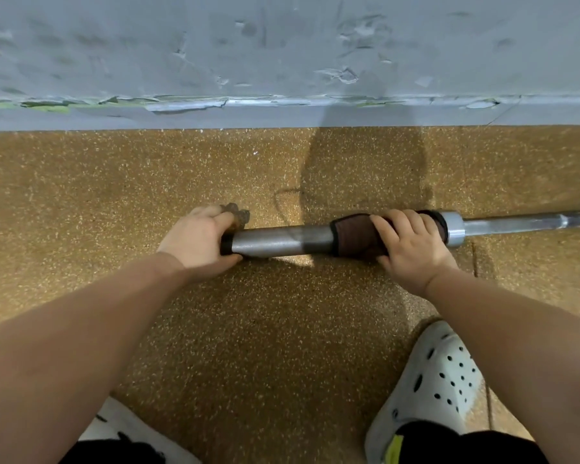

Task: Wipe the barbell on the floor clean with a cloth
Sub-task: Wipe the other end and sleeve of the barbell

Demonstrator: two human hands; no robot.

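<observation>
A steel barbell lies on the speckled brown floor, its thick sleeve toward the left and its thin shaft running off to the right. My left hand grips the sleeve's left end. A dark brown cloth is wrapped round the sleeve near its collar. My right hand grips the cloth around the sleeve, fingers curled over the top.
A grey wall with peeling paint runs across just behind the barbell. My white perforated clog stands on the floor at lower right, another shoe at lower left. A small dark clump lies beyond my left hand.
</observation>
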